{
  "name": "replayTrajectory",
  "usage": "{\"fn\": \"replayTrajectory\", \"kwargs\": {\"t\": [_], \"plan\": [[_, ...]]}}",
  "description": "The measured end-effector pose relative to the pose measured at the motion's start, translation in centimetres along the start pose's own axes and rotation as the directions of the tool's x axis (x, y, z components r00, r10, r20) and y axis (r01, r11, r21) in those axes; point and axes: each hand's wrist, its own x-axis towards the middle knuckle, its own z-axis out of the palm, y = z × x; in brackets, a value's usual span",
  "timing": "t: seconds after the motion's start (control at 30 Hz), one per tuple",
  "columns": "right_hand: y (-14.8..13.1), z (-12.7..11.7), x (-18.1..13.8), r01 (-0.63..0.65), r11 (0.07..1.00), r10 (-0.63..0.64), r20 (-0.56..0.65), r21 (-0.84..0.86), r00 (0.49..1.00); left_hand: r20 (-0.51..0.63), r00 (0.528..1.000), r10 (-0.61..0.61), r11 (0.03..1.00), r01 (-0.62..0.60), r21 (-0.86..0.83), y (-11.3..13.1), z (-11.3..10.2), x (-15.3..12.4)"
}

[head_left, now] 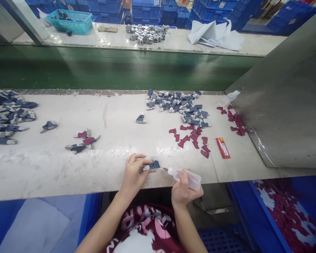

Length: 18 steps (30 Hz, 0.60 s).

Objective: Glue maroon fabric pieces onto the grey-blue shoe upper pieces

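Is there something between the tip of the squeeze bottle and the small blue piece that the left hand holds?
Nothing visible. The squeeze bottle in the right hand points its tip straight at the small blue piece held by the left hand; only bare table lies between them.

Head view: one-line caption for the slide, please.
Left hand holds a small blue-grey part; right hand aims a squeeze bottle at it.

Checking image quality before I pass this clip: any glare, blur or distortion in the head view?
Head view: overhead light glares off the white worktable near the centre; edges bow from wide-angle distortion; the left hand, blue part and squeeze bottle are fairly sharp; far blue crates look soft.
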Motion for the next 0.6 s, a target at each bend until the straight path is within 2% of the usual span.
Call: {"fn": "replayTrajectory", "kwargs": {"t": [0.13, 0.23, 0.33, 0.43, 0.53, 0.6], "plan": [[-0.3, -0.2, 1.0, -0.080, 0.995, 0.080, -0.006, 0.063, 0.997, 0.009, 1.000, -0.016, 1.000, 0.017, -0.005, -0.1, -0.1, 0.0], [-0.9, -0.1, 1.6, -0.146, 0.988, 0.137, 0.154, 0.047, 0.978, 0.014, 0.999, -0.035, 0.999, 0.035, -0.033, 0.0, -0.2, 0.0], [-1.4, 1.1, 2.0, -0.181, 0.983, 0.158, 0.372, 0.027, 0.915, -0.006, 0.998, -0.070, 0.989, 0.068, -0.132, 0.2, -0.6, 0.1], [-1.6, 3.2, 2.5, -0.141, 0.989, 0.148, 0.487, -0.051, 0.861, -0.048, 0.982, -0.181, 0.939, 0.158, -0.304, 0.3, -1.0, 0.1], [-1.4, 5.1, 2.9, -0.084, 0.981, 0.168, 0.551, -0.174, 0.818, -0.117, 0.927, -0.357, 0.853, 0.272, -0.445, 0.3, -1.3, 0.3], [-1.1, 5.5, 3.2, -0.060, 0.971, 0.188, 0.585, -0.231, 0.789, -0.150, 0.889, -0.433, 0.809, 0.310, -0.498, 0.2, -1.4, 0.4]]}}
